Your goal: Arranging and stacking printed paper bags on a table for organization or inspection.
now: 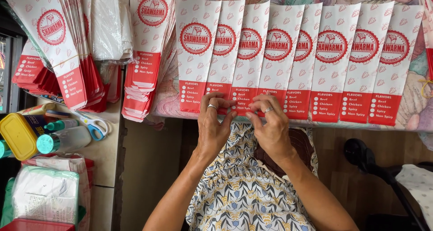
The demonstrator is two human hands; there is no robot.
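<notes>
Both hands at near edge of fanned sleeves (288, 55): left hand (215, 125) and right hand (269, 123) pinching one sleeve end (242, 100), fingers narrow. Risk: uneven tug likely to skew overlapping row, or tear paper at fold.

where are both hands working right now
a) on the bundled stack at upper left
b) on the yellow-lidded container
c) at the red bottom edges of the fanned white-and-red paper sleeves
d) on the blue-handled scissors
c: the left hand and right hand both pinch the red bottom edges of the fanned row of white-and-red paper sleeves, at its left-middle part.
</notes>
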